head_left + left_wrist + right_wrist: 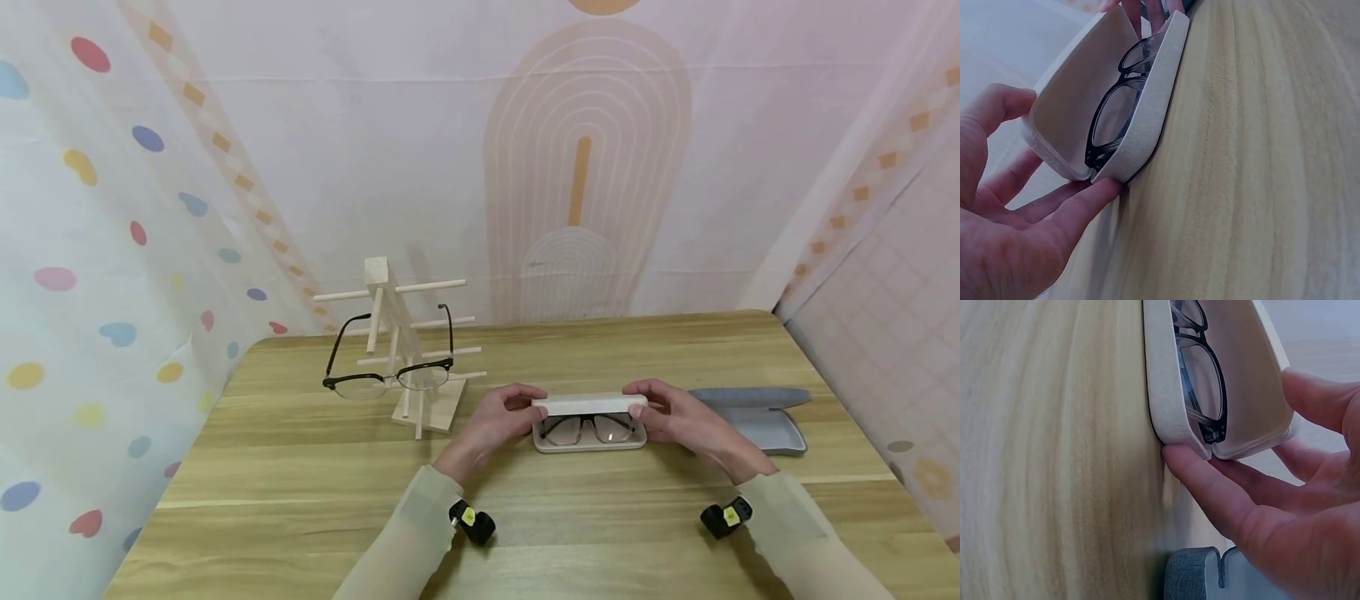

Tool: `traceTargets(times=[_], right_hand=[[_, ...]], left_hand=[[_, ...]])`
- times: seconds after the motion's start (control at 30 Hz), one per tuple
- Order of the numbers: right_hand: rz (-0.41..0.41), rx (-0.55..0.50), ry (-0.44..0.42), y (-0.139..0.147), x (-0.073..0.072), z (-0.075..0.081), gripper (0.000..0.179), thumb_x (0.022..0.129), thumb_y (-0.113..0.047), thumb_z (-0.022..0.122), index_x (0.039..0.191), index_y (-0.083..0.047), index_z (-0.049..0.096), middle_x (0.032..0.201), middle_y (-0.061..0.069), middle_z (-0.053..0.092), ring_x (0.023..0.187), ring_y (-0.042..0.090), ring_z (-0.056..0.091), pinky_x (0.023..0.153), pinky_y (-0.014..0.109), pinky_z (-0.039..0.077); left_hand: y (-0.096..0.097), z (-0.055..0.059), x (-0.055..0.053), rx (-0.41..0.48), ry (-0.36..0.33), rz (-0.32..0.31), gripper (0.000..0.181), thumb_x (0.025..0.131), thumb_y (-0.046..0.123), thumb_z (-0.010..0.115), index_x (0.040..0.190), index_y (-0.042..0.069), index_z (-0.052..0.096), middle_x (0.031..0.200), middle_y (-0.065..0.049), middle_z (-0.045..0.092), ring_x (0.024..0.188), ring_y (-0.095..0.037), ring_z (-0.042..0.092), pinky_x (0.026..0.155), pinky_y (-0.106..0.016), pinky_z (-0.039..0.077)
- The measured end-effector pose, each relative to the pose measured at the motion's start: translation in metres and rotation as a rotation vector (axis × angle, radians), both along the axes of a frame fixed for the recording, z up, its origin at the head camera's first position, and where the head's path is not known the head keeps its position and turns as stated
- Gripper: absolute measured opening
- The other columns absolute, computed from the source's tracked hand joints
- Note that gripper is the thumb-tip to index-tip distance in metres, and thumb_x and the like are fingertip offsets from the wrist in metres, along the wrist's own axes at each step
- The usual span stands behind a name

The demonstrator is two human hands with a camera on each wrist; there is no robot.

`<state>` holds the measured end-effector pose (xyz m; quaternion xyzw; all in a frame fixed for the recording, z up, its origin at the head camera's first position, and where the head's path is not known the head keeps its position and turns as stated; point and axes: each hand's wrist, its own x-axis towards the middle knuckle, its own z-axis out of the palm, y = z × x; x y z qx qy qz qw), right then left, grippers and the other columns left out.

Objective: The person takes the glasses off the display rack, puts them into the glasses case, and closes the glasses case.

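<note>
A cream glasses case [589,405] rests on the table with its lid part way raised. Folded dark-framed glasses [1109,103] lie inside it, lenses facing the front. My left hand [497,422] holds the case's left end, its thumb on the lid's edge and its index fingertip at the lower shell near the hinge. At the opposite end, my right hand [677,418] grips the same way, thumb on the lid [1259,387] and a fingertip against the bottom shell [1169,381].
Left of the case stands a wooden peg rack [442,404] carrying black half-rim glasses [426,365]. A grey glasses case [765,427] lies open to the right, just beyond my right hand. Patterned curtains [360,150] hang behind the wood-grain table [300,500].
</note>
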<state>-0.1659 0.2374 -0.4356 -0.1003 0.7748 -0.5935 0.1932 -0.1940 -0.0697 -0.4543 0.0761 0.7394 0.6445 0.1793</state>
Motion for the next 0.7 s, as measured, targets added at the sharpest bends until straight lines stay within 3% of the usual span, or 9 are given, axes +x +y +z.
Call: traceTargets(times=[0.17,0.4,0.7], right_hand=[[0.024,-0.051,-0.005,0.002,0.0001,-0.0016,0.053,0.106,-0.016,0.061,0.145,0.013,0.04,0.135,0.029,0.053,0.117,0.029,0.058,0.09,0.034,0.058],[0.049,-0.052,0.03,0.0051,0.0026,-0.005,0.054,0.104,-0.013,0.064,0.145,0.014,0.041,0.133,0.028,0.055,0.111,0.026,0.061,0.087,0.034,0.059],[0.056,0.046,0.128,0.0056,0.0036,-0.006,0.049,0.103,-0.013,0.066,0.142,0.011,0.048,0.13,0.023,0.06,0.12,0.031,0.059,0.084,0.029,0.058]], left_hand=[[0.0002,0.0001,-0.0009,-0.009,-0.001,-0.009,0.032,0.088,0.005,0.077,0.118,-0.001,0.072,0.113,-0.01,0.071,0.099,-0.016,0.064,0.08,-0.026,0.054],[-0.0004,-0.0019,-0.0012,-0.032,0.013,-0.032,0.032,0.087,0.003,0.079,0.118,-0.001,0.071,0.115,-0.011,0.071,0.105,-0.019,0.066,0.087,-0.029,0.057],[-0.0032,-0.0012,0.0031,-0.159,0.072,-0.053,0.033,0.085,0.012,0.084,0.117,0.012,0.075,0.114,-0.003,0.071,0.108,-0.018,0.063,0.097,-0.036,0.053]])
